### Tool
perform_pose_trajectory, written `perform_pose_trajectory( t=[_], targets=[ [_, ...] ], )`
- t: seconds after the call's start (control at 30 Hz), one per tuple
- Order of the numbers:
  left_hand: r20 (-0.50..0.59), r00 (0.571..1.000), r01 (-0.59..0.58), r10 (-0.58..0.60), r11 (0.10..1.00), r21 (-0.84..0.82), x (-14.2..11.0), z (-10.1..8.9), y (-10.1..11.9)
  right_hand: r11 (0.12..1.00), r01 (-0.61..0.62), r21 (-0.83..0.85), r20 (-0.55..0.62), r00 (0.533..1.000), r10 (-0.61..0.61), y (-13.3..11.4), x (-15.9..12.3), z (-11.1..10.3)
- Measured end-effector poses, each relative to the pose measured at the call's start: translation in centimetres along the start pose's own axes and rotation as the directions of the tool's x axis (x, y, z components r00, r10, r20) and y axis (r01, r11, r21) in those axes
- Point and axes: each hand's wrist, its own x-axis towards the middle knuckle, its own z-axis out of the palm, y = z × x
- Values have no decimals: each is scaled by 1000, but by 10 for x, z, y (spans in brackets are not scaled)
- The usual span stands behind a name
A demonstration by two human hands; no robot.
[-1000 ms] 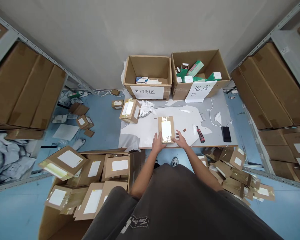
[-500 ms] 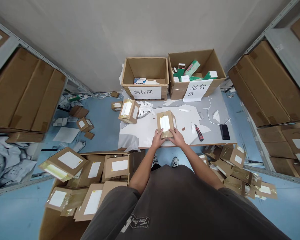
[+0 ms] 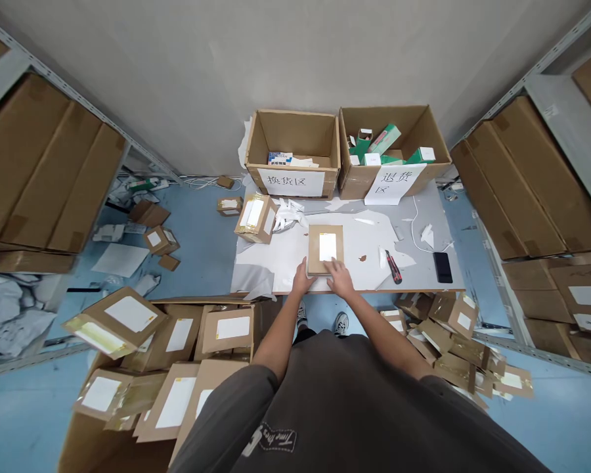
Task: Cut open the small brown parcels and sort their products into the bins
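Observation:
A small cardboard box (image 3: 316,244) with a white label on its upper face rests on the work table before me. My left hand (image 3: 302,278) grips its near left corner, the fingers along the side. Across the near right corner lies my right hand (image 3: 340,278), its fingertips on the top by the label and closed on that edge. To the right of the box is a red and black utility knife (image 3: 393,267). A taped, labelled carton (image 3: 256,218) stands on the table's left end, beside crumpled white paper (image 3: 289,214).
Two open cartons with handwritten signs, a left one (image 3: 291,182) and a right one (image 3: 395,182), line the table's back. A phone (image 3: 442,267) lies at right. Parcels fill a large carton (image 3: 113,455) at lower left; others are heaped on the floor (image 3: 512,420) at right.
The small box has been turned so its labelled face points up more squarely. My right hand has shifted onto its top near edge; my left hand has moved slightly left and down.

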Motion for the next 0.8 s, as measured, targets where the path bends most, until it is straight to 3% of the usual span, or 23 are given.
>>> perform_pose_trajectory(
  t=[0.07,0.13,0.23,0.37,0.47,0.63,0.8],
  targets=[
    [34,999,-19,16,996,84,-4,-5,9,985,-172,22,-25,985,172,18,-3,0],
    [77,997,-34,20,982,187,-6,-5,22,967,-248,57,32,968,247,33,-3,2],
    [91,996,-43,13,941,335,-6,0,41,964,-235,126,89,970,225,42,4,10],
    [32,999,-20,7,906,422,-8,3,54,965,-201,166,5,979,203,39,8,21],
    [9,1000,-31,30,933,359,-9,-3,53,979,-131,159,-106,983,149,35,3,14],
    [-25,996,-78,80,995,61,-5,-2,40,995,11,100,-295,955,19,15,-3,-8],
    [27,1000,1,1,997,-78,1,9,22,991,130,29,-177,977,-123,-26,9,-3]
  ],
)
